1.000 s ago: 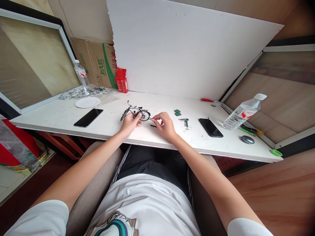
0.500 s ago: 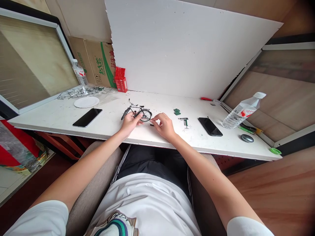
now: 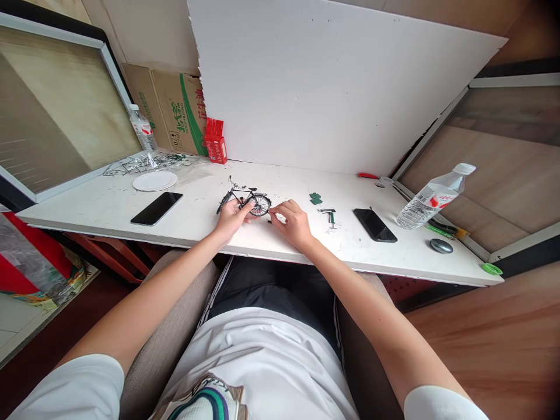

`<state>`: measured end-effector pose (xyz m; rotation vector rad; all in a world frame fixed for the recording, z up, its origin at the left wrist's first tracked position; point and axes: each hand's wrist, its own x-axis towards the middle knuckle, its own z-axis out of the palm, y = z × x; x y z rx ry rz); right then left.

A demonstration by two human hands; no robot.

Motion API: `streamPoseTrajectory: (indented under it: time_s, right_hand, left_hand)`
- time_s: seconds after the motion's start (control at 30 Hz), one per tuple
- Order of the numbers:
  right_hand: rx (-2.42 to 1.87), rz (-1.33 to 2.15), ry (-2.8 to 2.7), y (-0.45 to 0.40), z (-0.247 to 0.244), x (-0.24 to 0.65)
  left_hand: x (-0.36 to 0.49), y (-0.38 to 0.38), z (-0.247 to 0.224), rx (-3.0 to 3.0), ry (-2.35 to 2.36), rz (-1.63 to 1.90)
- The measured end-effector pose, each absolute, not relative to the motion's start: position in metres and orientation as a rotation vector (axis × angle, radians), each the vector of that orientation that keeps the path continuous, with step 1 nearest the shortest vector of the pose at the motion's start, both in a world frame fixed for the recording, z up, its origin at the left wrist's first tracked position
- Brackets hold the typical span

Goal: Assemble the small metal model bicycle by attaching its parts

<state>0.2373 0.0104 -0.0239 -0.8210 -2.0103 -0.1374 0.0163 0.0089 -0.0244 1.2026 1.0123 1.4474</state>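
A small black model bicycle [image 3: 261, 204] stands upright above the white table, its handlebar toward the left. My left hand [image 3: 234, 219] is closed around its lower middle, with the thumb over the frame near the rear wheel. At the back of that wheel, my right hand [image 3: 291, 221] pinches with thumb and index finger. Whatever lies between those fingertips is too small to make out. A small dark piece lies on the table just under my right hand. To the right are green pieces [image 3: 315, 198] and a group of small dark and green parts [image 3: 328, 217].
Phones lie at left [image 3: 156, 209] and right [image 3: 375, 225]. A white round plate [image 3: 154, 181] sits before a pile of thin dark sprues [image 3: 126, 165]. A water bottle [image 3: 433, 198], a round metal tin [image 3: 441, 245] and a red box [image 3: 216, 142] are also on the table [image 3: 210, 239].
The view has shifted very slightly. Both hands keep their hold at the bicycle, with only a tiny movement of the right fingertips by the rear wheel.
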Motion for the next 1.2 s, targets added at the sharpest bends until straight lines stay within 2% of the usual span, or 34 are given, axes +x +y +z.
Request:
streamPoseTrajectory:
  time_s: [0.87, 1.2]
  right_hand:
    - [-0.85, -0.275, -2.111, 0.0127, -0.0283, 0.2398]
    - [-0.848, -0.171, -2.127, 0.013, -0.0282, 0.2403]
  left_hand:
    - [0.017, 0.0066, -0.0204, 1.201, 1.014, 1.408]
    - [0.0173, 0.0092, -0.0219, 1.173, 1.041, 1.419]
